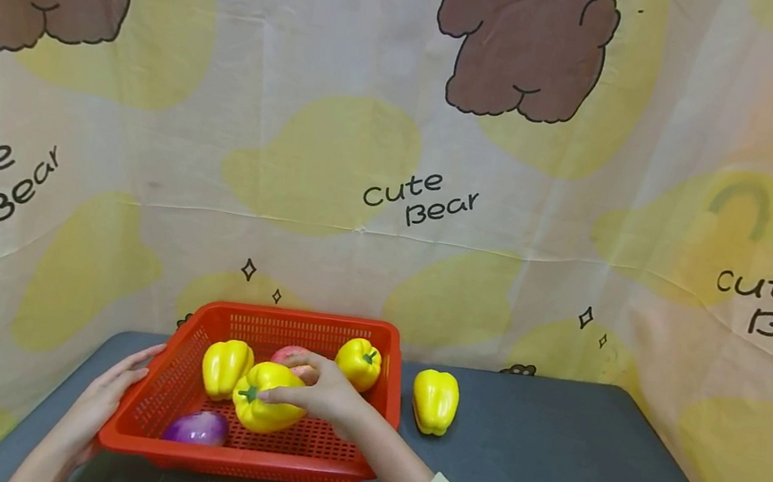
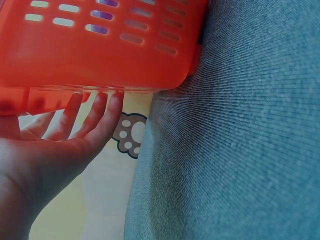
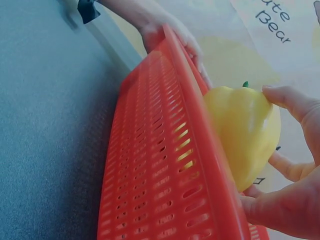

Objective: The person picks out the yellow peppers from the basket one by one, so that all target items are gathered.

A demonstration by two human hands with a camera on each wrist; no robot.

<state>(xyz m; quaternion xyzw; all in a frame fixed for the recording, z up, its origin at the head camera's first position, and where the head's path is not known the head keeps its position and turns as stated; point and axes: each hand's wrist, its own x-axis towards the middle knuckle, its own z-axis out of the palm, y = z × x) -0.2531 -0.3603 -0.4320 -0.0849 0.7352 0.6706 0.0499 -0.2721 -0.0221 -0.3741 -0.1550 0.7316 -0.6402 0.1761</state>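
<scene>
Within the right grip (image 1: pixel 330 392), a yellow bell pepper (image 1: pixel 266 416) is clamped, probably light, firm, slippery, best held mid-body; the left grip (image 1: pixel 103 398) is spread against the red basket (image 1: pixel 245 462).

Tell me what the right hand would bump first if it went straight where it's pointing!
The right hand and its held pepper would probably bump the leftmost yellow pepper, or maybe pass above; heights are unclear.

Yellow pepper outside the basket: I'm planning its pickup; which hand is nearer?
Right. The right hand holds another pepper over the basket, left of the outside pepper; the left hand is at the basket's opposite side.
</scene>
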